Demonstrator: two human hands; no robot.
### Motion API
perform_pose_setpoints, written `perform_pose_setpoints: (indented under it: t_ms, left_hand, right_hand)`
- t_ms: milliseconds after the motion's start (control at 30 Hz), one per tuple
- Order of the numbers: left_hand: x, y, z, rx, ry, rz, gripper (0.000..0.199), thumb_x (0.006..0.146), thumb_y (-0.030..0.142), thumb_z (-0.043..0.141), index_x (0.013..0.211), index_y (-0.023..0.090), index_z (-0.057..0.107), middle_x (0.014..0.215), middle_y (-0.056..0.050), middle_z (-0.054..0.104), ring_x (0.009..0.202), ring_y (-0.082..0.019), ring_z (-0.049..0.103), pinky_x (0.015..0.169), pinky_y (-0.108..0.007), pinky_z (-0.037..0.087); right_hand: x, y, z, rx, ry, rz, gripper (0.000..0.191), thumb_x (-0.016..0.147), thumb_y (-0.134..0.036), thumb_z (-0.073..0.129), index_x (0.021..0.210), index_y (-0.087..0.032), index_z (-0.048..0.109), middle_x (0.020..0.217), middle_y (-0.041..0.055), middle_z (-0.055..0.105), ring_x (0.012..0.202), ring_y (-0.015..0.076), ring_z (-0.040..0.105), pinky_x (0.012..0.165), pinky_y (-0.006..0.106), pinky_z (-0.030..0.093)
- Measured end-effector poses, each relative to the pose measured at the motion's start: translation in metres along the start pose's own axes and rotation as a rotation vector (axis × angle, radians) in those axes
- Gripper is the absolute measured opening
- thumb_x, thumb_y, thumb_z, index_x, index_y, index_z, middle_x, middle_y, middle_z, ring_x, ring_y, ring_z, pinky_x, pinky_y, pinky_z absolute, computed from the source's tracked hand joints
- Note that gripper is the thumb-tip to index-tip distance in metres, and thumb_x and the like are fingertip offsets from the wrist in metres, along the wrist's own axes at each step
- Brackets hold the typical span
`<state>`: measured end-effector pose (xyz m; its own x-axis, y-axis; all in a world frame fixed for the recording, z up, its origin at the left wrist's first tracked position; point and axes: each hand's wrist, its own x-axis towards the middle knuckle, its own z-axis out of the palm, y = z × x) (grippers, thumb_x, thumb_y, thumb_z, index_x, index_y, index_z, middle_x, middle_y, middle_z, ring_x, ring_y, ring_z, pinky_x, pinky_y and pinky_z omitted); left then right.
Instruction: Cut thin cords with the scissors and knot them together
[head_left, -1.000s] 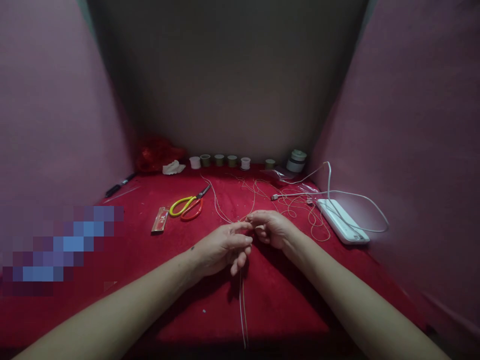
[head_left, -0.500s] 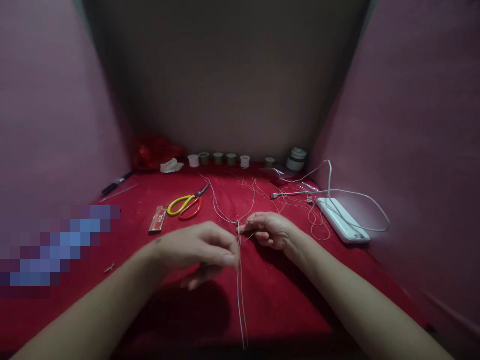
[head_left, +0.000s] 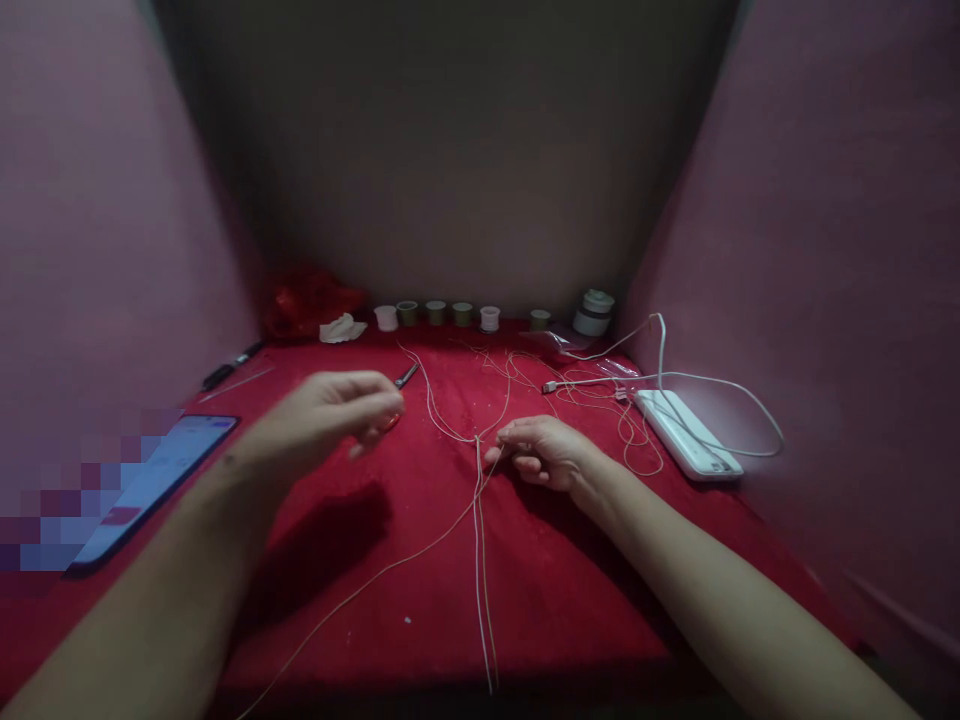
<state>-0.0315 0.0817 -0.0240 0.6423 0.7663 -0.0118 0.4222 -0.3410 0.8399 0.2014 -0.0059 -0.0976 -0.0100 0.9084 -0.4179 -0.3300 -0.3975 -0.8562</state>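
My right hand (head_left: 544, 453) is closed at the middle of the table, pinching a thin tan cord (head_left: 390, 568) that trails away to the lower left. Beside its fingertips, a pair of pale cords (head_left: 480, 570) hangs from a small knot (head_left: 477, 440) toward the near edge. Two cord loops spread up from that knot. My left hand (head_left: 345, 412) is raised, its fingers bent and loosely apart, with nothing visible in them. It hides most of the scissors (head_left: 406, 376); only the blades and a bit of red handle show.
Several thread spools (head_left: 436, 313) line the back, near a lidded jar (head_left: 594, 312) and a red bag (head_left: 311, 303). At right, a white power bank (head_left: 686, 435) lies with a white cable (head_left: 720, 378) and tangled thin cord. A phone (head_left: 157, 490) and a pen (head_left: 229, 370) lie at left.
My left hand has moved up and left, away from the knot and over the scissors. The tan cord now stretches to the lower left. My right hand has hardly moved.
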Motion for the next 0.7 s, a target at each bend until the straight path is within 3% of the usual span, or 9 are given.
perform_pose_setpoints:
  t_ms: [100, 200, 300, 433, 500, 600, 700]
  left_hand:
    - [0.005, -0.001, 0.041, 0.041, -0.374, 0.045, 0.029, 0.072, 0.044, 0.056, 0.072, 0.015, 0.054, 0.058, 0.003, 0.049, 0.050, -0.006, 0.041, 0.047, -0.018, 0.031]
    - [0.005, -0.008, 0.074, 0.183, -0.354, 0.150, 0.029, 0.068, 0.044, 0.062, 0.075, 0.016, 0.055, 0.061, 0.003, 0.049, 0.055, -0.009, 0.041, 0.049, -0.019, 0.030]
    - [0.005, -0.014, 0.094, 0.258, -0.306, 0.172, 0.019, 0.070, 0.036, 0.059, 0.074, 0.017, 0.057, 0.058, 0.003, 0.048, 0.055, -0.010, 0.041, 0.050, -0.020, 0.029]
    - [0.008, -0.018, 0.083, 0.215, -0.268, 0.159, 0.015, 0.072, 0.026, 0.053, 0.062, 0.015, 0.056, 0.057, 0.001, 0.050, 0.055, -0.009, 0.043, 0.052, -0.020, 0.031]
    - [0.011, -0.018, 0.066, 0.097, -0.262, 0.051, 0.016, 0.072, 0.029, 0.054, 0.066, 0.015, 0.055, 0.054, 0.002, 0.050, 0.049, -0.008, 0.042, 0.047, -0.019, 0.031]
    - [0.016, -0.021, 0.042, -0.119, -0.353, -0.181, 0.018, 0.073, 0.034, 0.054, 0.072, 0.016, 0.053, 0.050, 0.001, 0.052, 0.036, -0.007, 0.039, 0.036, -0.019, 0.026]
    - [0.024, -0.029, 0.034, -0.240, -0.346, -0.259, 0.021, 0.071, 0.036, 0.057, 0.071, 0.016, 0.050, 0.055, 0.000, 0.053, 0.034, -0.007, 0.039, 0.033, -0.018, 0.026]
  right_hand:
    - [-0.002, -0.001, 0.001, 0.040, -0.019, 0.008, 0.011, 0.080, -0.012, 0.043, 0.070, -0.013, 0.048, 0.064, 0.0037, 0.064, 0.030, 0.0015, 0.026, 0.030, 0.015, 0.014]
    - [-0.004, -0.003, 0.002, 0.073, -0.038, 0.021, 0.013, 0.081, -0.012, 0.041, 0.069, -0.013, 0.048, 0.061, 0.0023, 0.062, 0.029, 0.0015, 0.026, 0.030, 0.016, 0.014]
    - [-0.005, -0.003, 0.004, 0.084, -0.053, 0.006, 0.011, 0.080, -0.012, 0.042, 0.070, -0.013, 0.048, 0.059, 0.0009, 0.059, 0.030, 0.0018, 0.027, 0.030, 0.015, 0.014]
    - [-0.003, -0.003, 0.002, 0.088, -0.029, 0.023, 0.007, 0.077, -0.013, 0.045, 0.070, -0.014, 0.047, 0.052, -0.0029, 0.052, 0.032, 0.0021, 0.030, 0.032, 0.014, 0.016]
    - [-0.002, -0.002, 0.001, 0.073, 0.008, 0.033, 0.008, 0.077, -0.014, 0.046, 0.069, -0.015, 0.045, 0.049, -0.0046, 0.047, 0.032, 0.0022, 0.031, 0.032, 0.014, 0.016]
    - [-0.002, 0.000, 0.001, 0.011, 0.022, -0.001, 0.003, 0.074, -0.016, 0.049, 0.074, -0.016, 0.046, 0.049, -0.0052, 0.046, 0.031, 0.0029, 0.033, 0.032, 0.015, 0.016]
    - [-0.002, 0.003, 0.003, -0.058, 0.048, -0.074, 0.013, 0.072, -0.015, 0.050, 0.084, -0.018, 0.048, 0.048, -0.0065, 0.045, 0.031, 0.0042, 0.033, 0.031, 0.015, 0.016]
